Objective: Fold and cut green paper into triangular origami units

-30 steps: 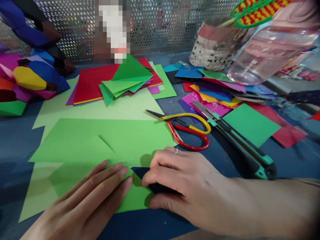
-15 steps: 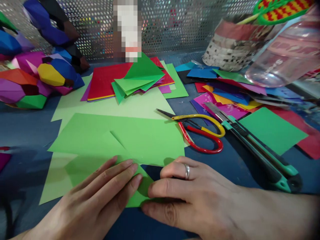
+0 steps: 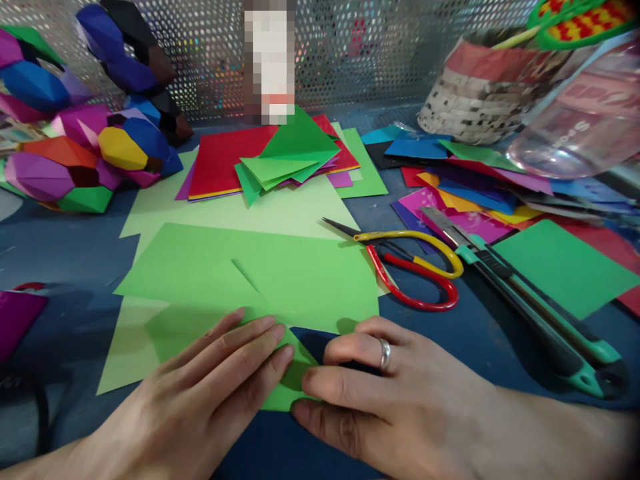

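Observation:
A small piece of folded green paper (image 3: 295, 377) lies on the table close to me, mostly hidden under my hands. My left hand (image 3: 210, 380) rests flat across it, fingers stretched and side by side. At its right corner, my right hand (image 3: 375, 393), with a ring on one finger, has thumb and index finger closed on the paper; its other fingers are curled. Just beyond the hands is a larger light green sheet (image 3: 315, 280) with a narrow dark mark on it. Scissors (image 3: 395, 235) with red and yellow handles lie partly over its right edge.
A utility knife (image 3: 525, 290) lies on the right, beside piled coloured paper (image 3: 463, 190). Red sheets (image 3: 225, 157) and folded green pieces (image 3: 295, 143) are at the back. Faceted paper models (image 3: 43, 177) stand left. A woven basket (image 3: 465, 93) and clear bottle (image 3: 565, 127) stand back right.
The camera view has turned slightly left, so the things appear farther right. Both hands keep nearly the same hold on the folded paper.

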Demonstrator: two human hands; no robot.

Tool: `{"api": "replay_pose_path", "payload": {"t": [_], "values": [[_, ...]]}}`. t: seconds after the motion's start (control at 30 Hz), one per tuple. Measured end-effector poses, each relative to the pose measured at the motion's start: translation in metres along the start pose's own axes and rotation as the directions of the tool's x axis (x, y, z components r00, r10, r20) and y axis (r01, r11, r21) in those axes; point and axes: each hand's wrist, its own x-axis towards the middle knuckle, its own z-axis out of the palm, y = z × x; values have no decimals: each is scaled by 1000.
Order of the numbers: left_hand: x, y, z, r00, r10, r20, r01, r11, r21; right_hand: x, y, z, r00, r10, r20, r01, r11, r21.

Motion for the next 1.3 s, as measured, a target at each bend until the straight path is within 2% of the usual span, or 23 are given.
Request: {"api": "replay_pose_path", "payload": {"t": [0.13, 0.27, 0.33, 0.43, 0.57, 0.7, 0.77, 0.87, 1.07, 1.2, 1.3], "values": [[1, 0, -3, 1000, -2, 14, 3, 999, -33, 0, 1, 0, 1000, 6, -17, -6, 1000, 16], [3, 8, -11, 996, 12, -88, -13, 1000, -11, -1, 1, -1, 1000, -10, -5, 10, 1000, 24], [4, 13, -13, 990, 6, -141, -14, 999, -51, -2, 1, 0, 1000, -5, -19, 5, 1000, 15], [4, 17, -11, 988, 9, -152, -27, 993, -117, -2, 2, 5, 999, 9, -37, -9, 1000, -10], [-2, 20, -7, 989, 104, -102, -100, 994, 41, -2, 1, 8, 998, 1, -68, -3, 1000, -23], [-9, 23, -7, 986, 160, -41, -148, 967, 207, -1, 0, 5, 999, 18, -42, -18, 1000, -16], [-13, 25, -7, 990, 137, -32, -127, 968, 217, 0, -1, 5, 998, 7, -54, -8, 1000, -20], [-24, 29, -6, 999, 37, -26, -33, 986, 161, -1, -1, 7, 998, 1, -70, -3, 999, -32], [-60, 35, -5, 994, -112, -10, 113, 985, 131, -5, 0, 8, 997, -11, -74, 9, 999, -33], [-76, 30, -13, 989, -149, 11, 146, 979, 142, -5, 2, 10, 994, -19, -109, 19, 1000, -5], [-77, 28, -21, 989, -150, 6, 146, 973, 179, -4, 4, 10, 995, -40, -94, 41, 999, 11]]}}
